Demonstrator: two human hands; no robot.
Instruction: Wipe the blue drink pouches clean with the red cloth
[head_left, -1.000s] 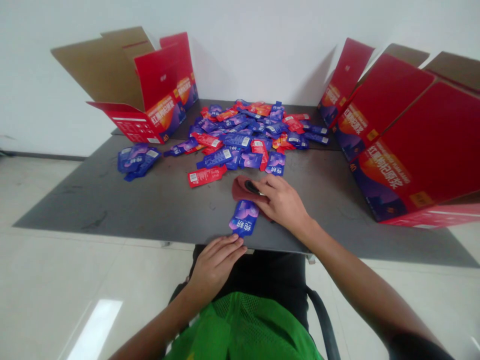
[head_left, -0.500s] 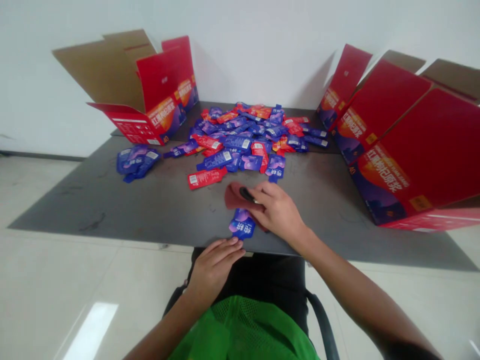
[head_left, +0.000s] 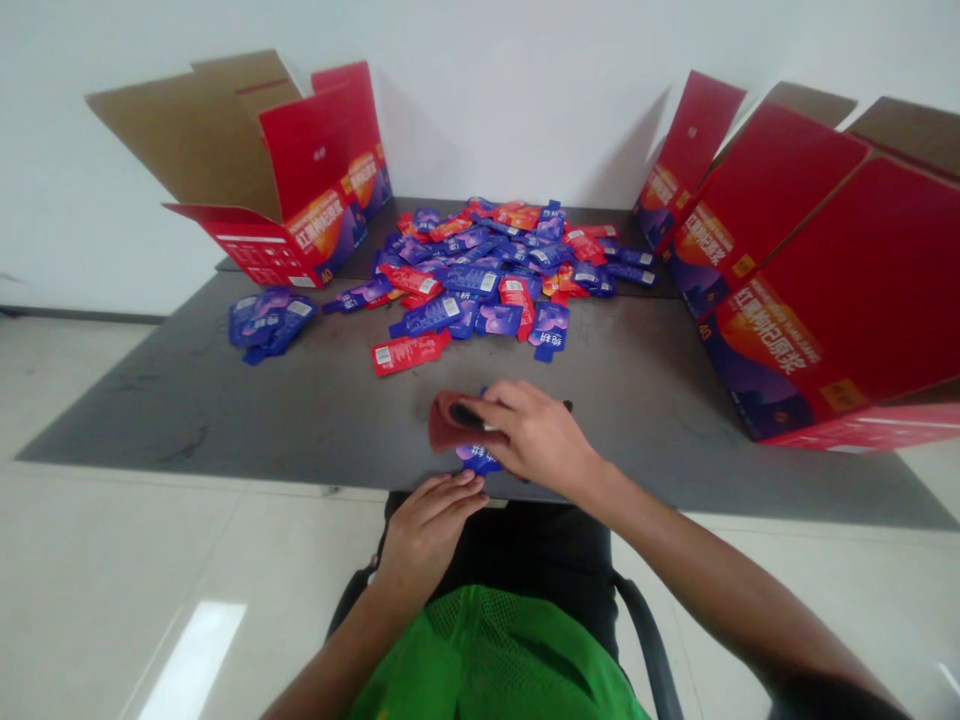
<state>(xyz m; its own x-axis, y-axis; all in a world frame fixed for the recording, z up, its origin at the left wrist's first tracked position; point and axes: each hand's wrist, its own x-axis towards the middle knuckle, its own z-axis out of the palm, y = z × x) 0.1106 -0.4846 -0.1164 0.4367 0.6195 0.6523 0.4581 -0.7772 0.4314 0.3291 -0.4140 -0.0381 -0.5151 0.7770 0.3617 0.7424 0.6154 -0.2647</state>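
A blue pouch (head_left: pixel 480 461) printed with white characters lies near the front edge of the table, largely covered from above. My left hand (head_left: pixel 429 525) rests at the table's edge, its fingers stretched out and their tips on the pouch's near end. Over the pouch, my right hand (head_left: pixel 536 435) is closed on a reddish-brown cloth (head_left: pixel 442 425). A small black object (head_left: pixel 465 415) also sticks out from its fingers; its kind is unclear. Just beyond the hands lies a red pouch (head_left: pixel 409 353) with a barcode.
A heap of blue and red pouches (head_left: pixel 480 278) spreads across the back of the table (head_left: pixel 345 410). Several blue pouches (head_left: pixel 270 322) are stacked at the left. An open red carton (head_left: pixel 300 235) stands back left, and large red cartons (head_left: pixel 780 270) line the right side.
My right hand has moved slightly nearer and left with the cloth, which covers more of the blue pouch. My left hand stays at the near end.
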